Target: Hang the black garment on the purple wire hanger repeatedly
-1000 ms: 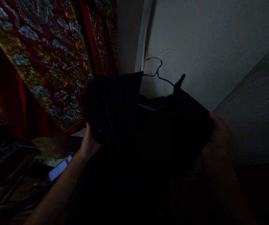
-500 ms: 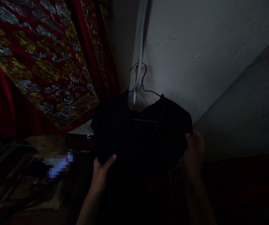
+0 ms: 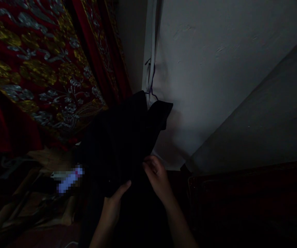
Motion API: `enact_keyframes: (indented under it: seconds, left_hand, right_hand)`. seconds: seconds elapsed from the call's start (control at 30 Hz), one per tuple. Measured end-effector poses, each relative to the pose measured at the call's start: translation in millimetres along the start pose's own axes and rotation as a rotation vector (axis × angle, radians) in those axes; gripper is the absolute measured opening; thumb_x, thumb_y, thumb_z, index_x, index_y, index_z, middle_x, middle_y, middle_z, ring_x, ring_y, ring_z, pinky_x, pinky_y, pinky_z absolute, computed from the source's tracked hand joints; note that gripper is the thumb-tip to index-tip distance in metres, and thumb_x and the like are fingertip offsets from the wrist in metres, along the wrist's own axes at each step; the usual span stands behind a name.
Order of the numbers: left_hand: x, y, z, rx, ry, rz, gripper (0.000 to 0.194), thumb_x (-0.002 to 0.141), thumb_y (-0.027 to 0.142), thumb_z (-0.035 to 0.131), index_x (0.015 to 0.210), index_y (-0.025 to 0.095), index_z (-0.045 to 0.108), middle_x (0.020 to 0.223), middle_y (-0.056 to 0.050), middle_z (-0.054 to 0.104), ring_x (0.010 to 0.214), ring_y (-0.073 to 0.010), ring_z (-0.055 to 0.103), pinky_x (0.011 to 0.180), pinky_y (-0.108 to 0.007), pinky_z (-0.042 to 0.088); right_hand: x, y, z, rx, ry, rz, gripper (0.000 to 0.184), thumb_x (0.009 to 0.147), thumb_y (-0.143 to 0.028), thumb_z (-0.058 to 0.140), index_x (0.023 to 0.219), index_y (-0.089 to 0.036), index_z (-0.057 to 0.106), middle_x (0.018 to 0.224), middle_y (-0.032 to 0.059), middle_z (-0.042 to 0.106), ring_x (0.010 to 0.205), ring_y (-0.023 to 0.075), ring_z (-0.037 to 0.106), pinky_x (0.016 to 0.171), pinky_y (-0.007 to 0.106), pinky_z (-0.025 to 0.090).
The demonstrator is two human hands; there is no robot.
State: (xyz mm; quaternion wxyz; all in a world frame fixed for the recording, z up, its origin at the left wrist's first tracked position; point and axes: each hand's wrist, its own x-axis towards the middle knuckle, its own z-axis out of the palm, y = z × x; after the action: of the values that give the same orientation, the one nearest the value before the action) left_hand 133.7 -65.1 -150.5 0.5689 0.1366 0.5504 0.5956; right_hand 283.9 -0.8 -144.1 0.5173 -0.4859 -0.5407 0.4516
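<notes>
A black garment (image 3: 122, 137) hangs on a purple wire hanger (image 3: 151, 90), whose hook sits on a white strip (image 3: 150, 51) running down the wall corner. My left hand (image 3: 113, 203) grips the garment's lower left part, thumb on the front of the cloth. My right hand (image 3: 156, 175) pinches the cloth close beside it, fingers curled on the fabric. The room is dim and the garment's lower part melts into shadow.
A red hanging (image 3: 42, 69) with gold and silver embroidery fills the upper left. A lit phone (image 3: 69, 179) lies on a cluttered surface at the lower left. A pale wall (image 3: 215, 69) is behind, and dark wooden furniture (image 3: 241, 203) stands at the right.
The garment went from held up to hanging on the white strip. My right hand slid left from its right shoulder to the middle, near my left hand. The garment now hangs narrower, turned sideways.
</notes>
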Motion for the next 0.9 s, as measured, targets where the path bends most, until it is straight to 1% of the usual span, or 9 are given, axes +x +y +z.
enact_keyframes:
  seconds: [0.17,0.3,0.4,0.47,0.6,0.7,0.8,0.87,0.9]
  left_hand:
    - [-10,5,10.0,-0.067,0.030,-0.028,0.058,0.068,0.017,0.087,0.123,0.018,0.067,0.118,-0.010,0.076,0.123,-0.0341,0.067,0.112,-0.052,0.050]
    - [-13,7,9.6,-0.029,0.009,-0.032,0.048,0.063,0.022,0.090,0.108,0.016,0.073,0.107,-0.009,0.079,0.121,-0.0356,0.068,0.110,-0.052,0.051]
    - [-14,4,6.1,-0.008,-0.004,-0.027,0.059,0.061,0.024,0.091,0.116,0.018,0.070,0.113,-0.009,0.077,0.123,-0.0348,0.067,0.111,-0.053,0.050]
    - [-15,2,3.8,0.028,-0.014,-0.023,0.067,0.062,0.026,0.092,0.123,0.018,0.067,0.117,-0.010,0.076,0.121,-0.0348,0.067,0.111,-0.055,0.049]
    - [-20,-4,0.5,0.136,-0.047,0.003,0.062,0.066,0.031,0.091,0.122,0.017,0.069,0.109,-0.011,0.078,0.110,-0.0341,0.072,0.109,-0.056,0.050]
    - [-19,-10,-1.0,0.188,-0.004,0.084,0.060,0.064,0.032,0.093,0.119,0.019,0.070,0.107,-0.011,0.078,0.107,-0.0334,0.073,0.108,-0.056,0.051]
    - [-8,-7,-4.6,0.245,0.091,0.190,0.061,0.067,0.037,0.092,0.121,0.019,0.068,0.121,-0.013,0.073,0.119,-0.0350,0.067,0.109,-0.057,0.050]
    - [2,2,-8.8,0.294,0.186,0.350,0.062,0.069,0.040,0.090,0.122,0.019,0.067,0.127,-0.014,0.069,0.124,-0.0349,0.063,0.110,-0.056,0.048]
    - [6,8,-11.1,0.315,0.248,0.478,0.063,0.069,0.041,0.090,0.123,0.019,0.066,0.128,-0.013,0.067,0.124,-0.0342,0.062,0.111,-0.055,0.047]
  right_hand:
    - [-7,6,7,0.075,-0.100,0.043,0.016,0.087,-0.036,0.058,0.085,-0.020,0.060,0.080,0.0015,0.062,0.077,0.0168,0.060,0.071,0.028,0.047]
    - [-17,4,11,0.136,-0.092,0.112,0.019,0.088,-0.039,0.056,0.086,-0.021,0.056,0.073,-0.0016,0.055,0.064,0.0134,0.053,0.060,0.025,0.042]
    - [-17,1,8,0.130,-0.052,0.134,0.026,0.090,-0.047,0.056,0.089,-0.021,0.056,0.068,-0.0035,0.051,0.059,0.0132,0.049,0.056,0.025,0.039]
    - [-15,-1,5,0.093,-0.058,0.127,0.028,0.091,-0.049,0.056,0.090,-0.021,0.057,0.069,-0.0030,0.052,0.061,0.0137,0.050,0.057,0.025,0.040]
    - [-13,-3,4,0.063,-0.059,0.140,0.027,0.090,-0.047,0.055,0.084,-0.020,0.058,0.073,-0.0007,0.055,0.065,0.0144,0.052,0.060,0.026,0.041]
    - [-13,-3,5,0.071,-0.043,0.140,0.026,0.088,-0.044,0.055,0.081,-0.020,0.058,0.074,0.0005,0.058,0.068,0.0150,0.054,0.062,0.026,0.043]
    - [-14,-2,2,0.079,-0.046,0.146,0.021,0.085,-0.039,0.055,0.079,-0.020,0.058,0.064,-0.0025,0.053,0.060,0.0131,0.050,0.057,0.024,0.039]
    - [-14,-2,-3,0.102,-0.067,0.171,0.020,0.084,-0.039,0.054,0.076,-0.021,0.056,0.055,-0.0057,0.046,0.052,0.0114,0.043,0.052,0.024,0.034]
    - [-14,-2,-6,0.112,-0.074,0.183,0.020,0.083,-0.039,0.055,0.075,-0.021,0.056,0.052,-0.0067,0.044,0.049,0.0109,0.041,0.050,0.024,0.032]
